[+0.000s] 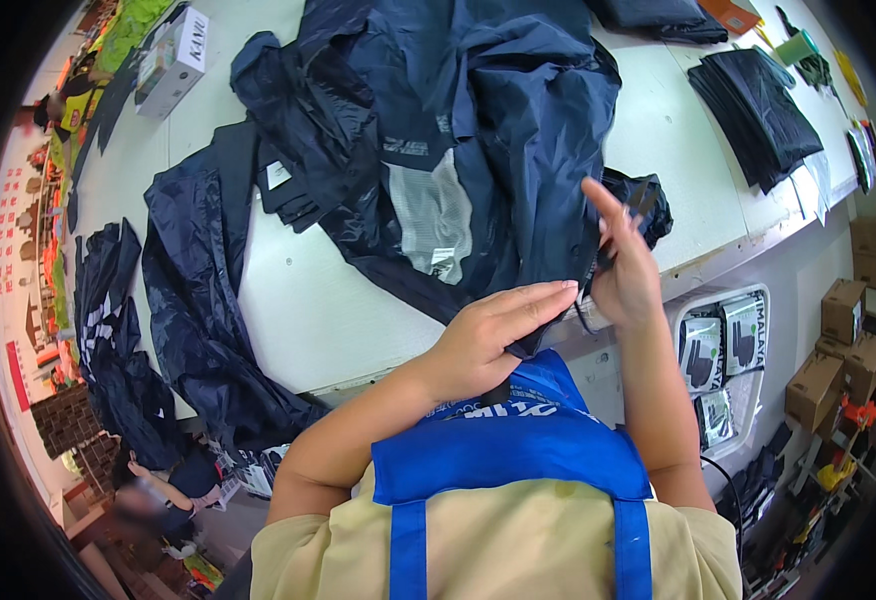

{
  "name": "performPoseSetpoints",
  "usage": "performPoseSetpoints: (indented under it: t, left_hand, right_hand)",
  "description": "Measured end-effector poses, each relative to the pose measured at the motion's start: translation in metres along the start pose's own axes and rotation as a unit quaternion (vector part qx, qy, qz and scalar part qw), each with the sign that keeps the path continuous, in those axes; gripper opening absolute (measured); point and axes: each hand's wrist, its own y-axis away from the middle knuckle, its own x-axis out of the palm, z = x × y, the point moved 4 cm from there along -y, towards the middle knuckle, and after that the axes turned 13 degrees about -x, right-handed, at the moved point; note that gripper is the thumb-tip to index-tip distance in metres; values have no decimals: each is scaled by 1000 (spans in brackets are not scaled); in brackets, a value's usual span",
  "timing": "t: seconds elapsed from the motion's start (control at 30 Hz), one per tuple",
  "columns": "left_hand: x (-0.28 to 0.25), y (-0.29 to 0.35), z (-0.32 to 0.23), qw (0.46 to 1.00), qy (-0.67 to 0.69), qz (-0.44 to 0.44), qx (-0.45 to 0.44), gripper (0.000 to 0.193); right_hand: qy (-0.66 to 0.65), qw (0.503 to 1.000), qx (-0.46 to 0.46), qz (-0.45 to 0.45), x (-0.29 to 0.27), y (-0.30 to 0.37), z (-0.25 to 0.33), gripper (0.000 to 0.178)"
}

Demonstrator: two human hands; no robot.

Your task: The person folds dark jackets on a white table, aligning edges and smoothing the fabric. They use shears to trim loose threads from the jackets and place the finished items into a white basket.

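Note:
A dark navy jacket (548, 130) with a pale mesh lining patch (431, 215) is spread over the table in front of me. My left hand (503, 325) lies over its near edge, fingers pressed together on the hem; some fabric hangs below them at the table edge. Right beside it, my right hand (626, 270) is raised with one finger stretched upward. Its other fingers curl around a small dark, pointed tool (644, 200), perhaps thread snips, partly hidden and blurred. A thin dark strip (584, 312) shows between the two hands.
More dark garments (198, 290) drape over the table's left side. A folded dark stack (758, 115) lies at the right, with a green spool (796, 47) beyond it. A white box (173, 62) stands far left. Below the right edge are a bin of packages (723, 360) and cartons (843, 310).

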Motion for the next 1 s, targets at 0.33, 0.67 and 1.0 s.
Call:
performPoseSetpoints:
  t: [0.33, 0.67, 1.0]
  left_hand:
    - [-244, -30, -64, 875, 391, -285, 36, 39]
    - [-145, 25, 47, 957, 116, -235, -125, 34]
    - [-37, -8, 1, 961, 228, 52, -148, 82]
  right_hand:
    - [880, 461, 53, 105, -94, -56, 27, 25]
    - [317, 908, -270, 48, -128, 0, 208, 14]
    - [325, 913, 35, 243, 55, 16, 124, 33]
